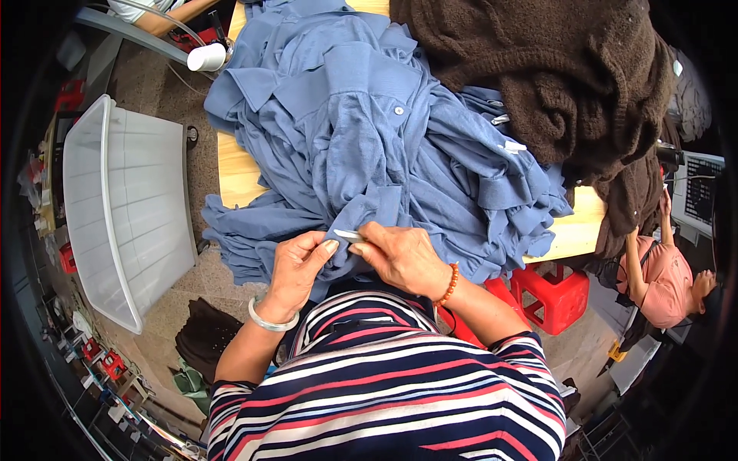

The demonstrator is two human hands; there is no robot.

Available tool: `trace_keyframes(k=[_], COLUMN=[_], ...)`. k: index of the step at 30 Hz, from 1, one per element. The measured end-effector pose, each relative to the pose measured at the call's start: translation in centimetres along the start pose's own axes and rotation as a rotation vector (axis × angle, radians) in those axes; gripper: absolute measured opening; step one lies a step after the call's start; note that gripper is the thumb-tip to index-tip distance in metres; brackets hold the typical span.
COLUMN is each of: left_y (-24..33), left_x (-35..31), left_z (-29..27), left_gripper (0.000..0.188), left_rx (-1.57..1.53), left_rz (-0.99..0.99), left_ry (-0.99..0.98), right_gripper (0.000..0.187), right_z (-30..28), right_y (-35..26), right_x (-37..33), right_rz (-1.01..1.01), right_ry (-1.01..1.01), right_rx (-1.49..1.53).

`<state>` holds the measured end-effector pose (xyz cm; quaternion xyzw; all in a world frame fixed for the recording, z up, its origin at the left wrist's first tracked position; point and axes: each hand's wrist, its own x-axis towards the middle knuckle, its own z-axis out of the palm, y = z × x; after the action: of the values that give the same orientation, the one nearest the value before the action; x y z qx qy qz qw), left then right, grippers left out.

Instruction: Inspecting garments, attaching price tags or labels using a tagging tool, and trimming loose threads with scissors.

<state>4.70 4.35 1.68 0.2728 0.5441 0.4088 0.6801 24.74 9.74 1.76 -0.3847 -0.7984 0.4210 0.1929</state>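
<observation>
A heap of blue shirts point(346, 146) lies over the wooden table in front of me, with collars, a white button and small white tags showing. At the near edge of the heap, my left hand point(296, 267) pinches a fold of blue shirt cloth between thumb and fingers. Close beside it, my right hand point(406, 260) is closed on a small, slim silvery tool point(350, 236), its end pointing left against the cloth. Most of the tool is hidden by the fingers, so its exact kind is unclear. Both hands are nearly touching.
Brown knitwear point(538, 69) is piled at the far right of the wooden table point(238, 173). A large white bin point(146, 207) stands on the left. Red stools point(552, 296) are by the right table edge. Another person point(661, 280) is at the right, and a sleeve and arm show top left.
</observation>
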Motion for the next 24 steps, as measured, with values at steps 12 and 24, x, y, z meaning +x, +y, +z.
trace_keyframes(k=[12,24], left_y=[0.19,0.01], left_x=[0.24,0.49], left_z=[-0.17,-0.06], left_gripper=[0.015,0.014], left_rx=[-0.001,-0.02], left_rz=[-0.016,0.0], left_ry=[-0.006,-0.012], right_gripper=[0.022,0.022], right_z=[-0.6,-0.2], right_y=[-0.16,-0.23], right_x=[0.23,-0.07], right_rz=[0.055,-0.042], right_ry=[-0.039,0.058], right_rx=[0.033,-0.051])
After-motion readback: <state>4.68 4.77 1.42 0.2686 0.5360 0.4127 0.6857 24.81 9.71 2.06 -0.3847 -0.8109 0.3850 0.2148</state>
